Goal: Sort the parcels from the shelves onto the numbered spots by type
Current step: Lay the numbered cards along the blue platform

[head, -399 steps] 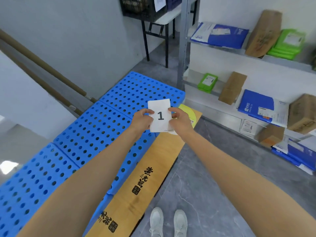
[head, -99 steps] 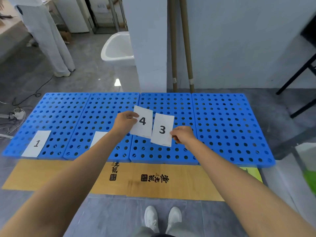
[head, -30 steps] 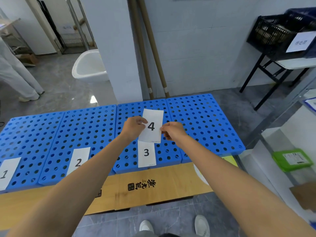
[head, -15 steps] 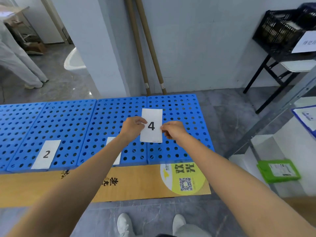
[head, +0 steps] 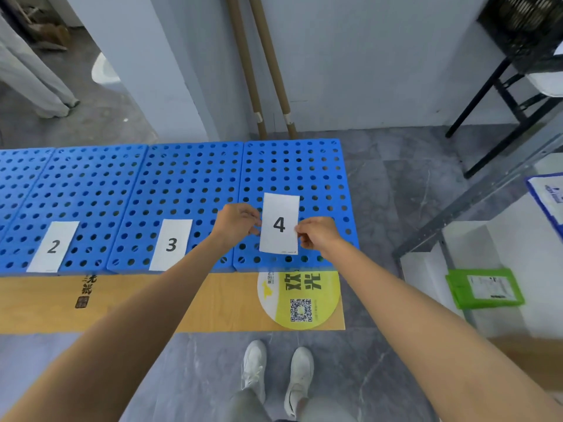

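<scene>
Standing on grey floor, white shoes [head: 277, 373] are seen at the bottom edge, toes turned toward a wooden board [head: 213, 300] that bears a round yellow sticker [head: 300, 300] at its right end. Just past the board, card 4 [head: 279, 226] is held over the near part of the rightmost of a row of blue panels [head: 292, 169]. Whether it is touching that panel cannot be told. The card is flanked by both hands. Its left edge is pinched between thumb and fingertips of the left hand [head: 236, 223], its right edge by those of the right hand [head: 316, 236], the other fingers being curled. Card 3 [head: 171, 245] is laid flat on the next panel to the left, near the left forearm, and card 2 [head: 53, 246] on the panel beyond. To the right, well apart from the hands, a green parcel [head: 484, 287] is seen lying on a low white shelf [head: 426, 269], with the corner of a blue parcel [head: 548, 193] above it. Two brown tubes [head: 247, 71] are propped against the wall behind the panels, and a black crate [head: 524, 22] is set on a table [head: 479, 99] at far right.
</scene>
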